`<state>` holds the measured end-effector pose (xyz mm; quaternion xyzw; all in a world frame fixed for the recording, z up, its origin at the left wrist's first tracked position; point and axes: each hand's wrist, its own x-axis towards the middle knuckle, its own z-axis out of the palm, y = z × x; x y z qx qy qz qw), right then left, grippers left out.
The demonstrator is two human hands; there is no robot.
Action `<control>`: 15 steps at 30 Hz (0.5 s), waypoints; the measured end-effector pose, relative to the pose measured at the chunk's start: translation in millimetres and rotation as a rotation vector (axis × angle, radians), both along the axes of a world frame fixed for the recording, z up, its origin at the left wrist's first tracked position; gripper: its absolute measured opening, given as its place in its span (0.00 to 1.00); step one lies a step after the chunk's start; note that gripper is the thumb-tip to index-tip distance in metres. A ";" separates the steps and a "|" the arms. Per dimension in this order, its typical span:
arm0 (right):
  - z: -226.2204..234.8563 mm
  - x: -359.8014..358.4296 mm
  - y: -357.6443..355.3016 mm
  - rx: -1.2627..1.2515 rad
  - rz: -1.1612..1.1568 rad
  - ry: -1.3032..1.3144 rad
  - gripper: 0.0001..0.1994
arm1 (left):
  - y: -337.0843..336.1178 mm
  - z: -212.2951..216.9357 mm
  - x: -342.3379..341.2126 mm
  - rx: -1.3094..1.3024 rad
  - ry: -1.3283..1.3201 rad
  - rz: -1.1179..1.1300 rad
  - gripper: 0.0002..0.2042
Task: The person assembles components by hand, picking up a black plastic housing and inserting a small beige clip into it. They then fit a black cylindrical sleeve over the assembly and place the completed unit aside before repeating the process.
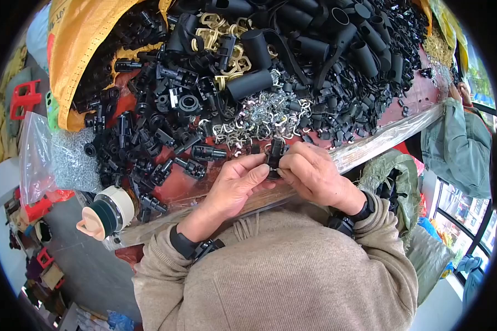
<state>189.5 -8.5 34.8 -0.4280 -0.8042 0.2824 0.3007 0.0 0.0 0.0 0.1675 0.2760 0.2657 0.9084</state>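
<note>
Near the front edge of the red table, a small black plastic part (276, 150) is held upright between my two hands. My left hand (238, 185) pinches it from the left with thumb and fingers. From the right, the closed fingers of my right hand (313, 175) grip it too; the fingertips partly hide its lower end. Just beyond lies a heap of small silvery metal hooks (259, 116). Small black plastic pieces (342, 105) are piled to the right. Black jointed plastic assemblies (193, 167) lie scattered to the left of my hands.
Black tubes (249, 84) and cream-coloured clips (210, 36) are heaped at the back. A yellow woven sack (77, 55) stands at the far left. A bottle with a dark green band (106, 215) sits at the left front corner. Another person's green sleeve (458, 140) shows at right.
</note>
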 end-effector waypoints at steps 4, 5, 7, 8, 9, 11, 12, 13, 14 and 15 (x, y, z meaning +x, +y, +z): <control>-1.5 1.3 -1.1 0.088 0.016 -0.083 0.07 | 0.0 4.2 2.0 0.026 0.069 -0.019 0.15; -1.1 1.5 -1.3 0.089 0.024 -0.079 0.07 | -0.2 5.5 2.9 0.040 0.075 -0.020 0.15; -0.8 1.9 -1.5 0.088 0.038 -0.073 0.08 | -0.5 7.6 4.5 0.064 0.085 -0.022 0.15; -1.5 1.9 -1.5 0.086 0.038 -0.074 0.08 | -0.2 8.6 5.1 0.062 0.085 -0.023 0.15; -2.8 1.8 -1.3 0.045 0.019 -0.038 0.08 | 0.5 9.4 5.9 0.060 0.101 -0.033 0.15; -5.8 0.6 0.4 -0.037 -0.013 0.038 0.10 | 2.3 10.1 5.7 0.056 0.137 -0.049 0.15; -4.5 1.0 1.9 -0.039 -0.010 0.039 0.10 | 3.1 9.7 5.3 0.053 0.138 -0.047 0.15; -0.9 2.3 4.1 -0.236 -0.063 0.093 0.11 | 4.1 9.3 4.6 0.067 0.131 -0.068 0.15; 2.8 3.5 6.4 -0.431 -0.115 0.145 0.12 | 5.0 9.0 3.6 0.082 0.125 -0.088 0.15; 4.5 4.4 7.5 -0.626 -0.168 0.196 0.14 | 5.2 9.2 2.6 0.098 0.118 -0.109 0.15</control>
